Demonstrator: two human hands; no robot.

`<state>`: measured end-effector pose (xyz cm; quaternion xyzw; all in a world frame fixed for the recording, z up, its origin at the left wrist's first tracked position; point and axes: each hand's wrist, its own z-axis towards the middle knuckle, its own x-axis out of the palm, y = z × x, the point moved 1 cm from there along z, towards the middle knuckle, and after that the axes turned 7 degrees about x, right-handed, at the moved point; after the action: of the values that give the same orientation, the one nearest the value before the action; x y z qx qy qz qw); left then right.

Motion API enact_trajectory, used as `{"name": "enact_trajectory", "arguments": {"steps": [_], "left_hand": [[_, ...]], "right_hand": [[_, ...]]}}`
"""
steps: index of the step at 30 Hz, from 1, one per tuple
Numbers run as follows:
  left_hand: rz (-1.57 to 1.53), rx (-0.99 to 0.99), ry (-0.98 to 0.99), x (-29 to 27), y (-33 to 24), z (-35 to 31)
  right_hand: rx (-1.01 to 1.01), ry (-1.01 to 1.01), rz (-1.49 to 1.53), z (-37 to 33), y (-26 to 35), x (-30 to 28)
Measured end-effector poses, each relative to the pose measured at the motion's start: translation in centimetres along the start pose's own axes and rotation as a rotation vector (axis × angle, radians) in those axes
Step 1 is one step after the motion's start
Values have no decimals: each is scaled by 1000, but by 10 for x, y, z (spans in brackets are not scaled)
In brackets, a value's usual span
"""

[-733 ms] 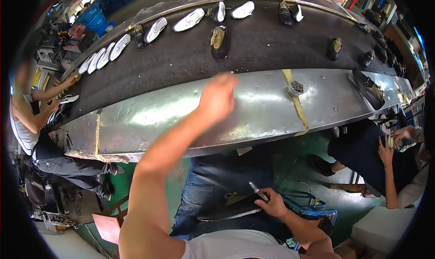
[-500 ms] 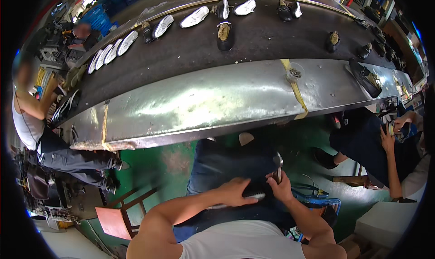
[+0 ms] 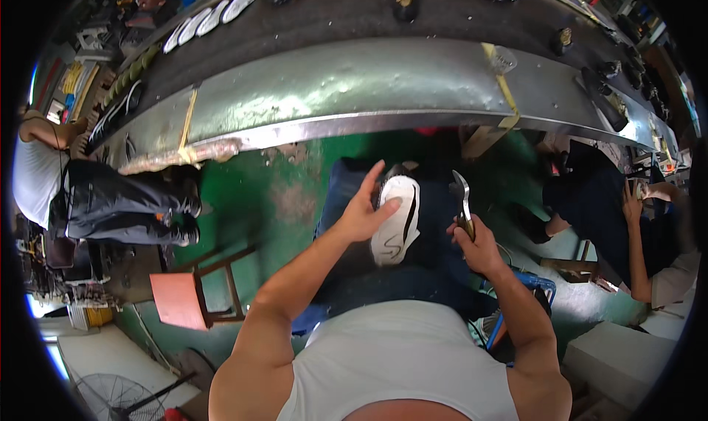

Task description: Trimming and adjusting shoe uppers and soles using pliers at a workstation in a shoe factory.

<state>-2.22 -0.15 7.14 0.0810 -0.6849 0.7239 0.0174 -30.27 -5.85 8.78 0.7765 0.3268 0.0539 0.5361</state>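
Workshop with green floor (image 3: 251, 200) and a long metal conveyor counter (image 3: 354, 89) carrying shoe soles (image 3: 214, 19) along its far edge. Seated below the counter's near edge. Left hand (image 3: 365, 214) gripping a white-soled shoe (image 3: 396, 222) on the lap, sole up. Right hand (image 3: 476, 244) closed around metal pliers (image 3: 462, 200), just beside the shoe.

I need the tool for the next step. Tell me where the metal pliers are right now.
In the head view, the metal pliers stand upright in the right hand, right of centre, beside the white shoe sole on the lap.
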Motion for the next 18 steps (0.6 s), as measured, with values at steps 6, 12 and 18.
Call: {"name": "enact_trajectory", "arguments": {"steps": [6,12,18], "left_hand": [[57,-50,135,-4,8,-13],[123,-35,103,-6,15,-15],[234,-31,14,-5,22,-9]], "right_hand": [[-78,325,-271,-28,24,10],[100,426,-54,-23,24,29],[99,447,53,-7,18,36]]}}
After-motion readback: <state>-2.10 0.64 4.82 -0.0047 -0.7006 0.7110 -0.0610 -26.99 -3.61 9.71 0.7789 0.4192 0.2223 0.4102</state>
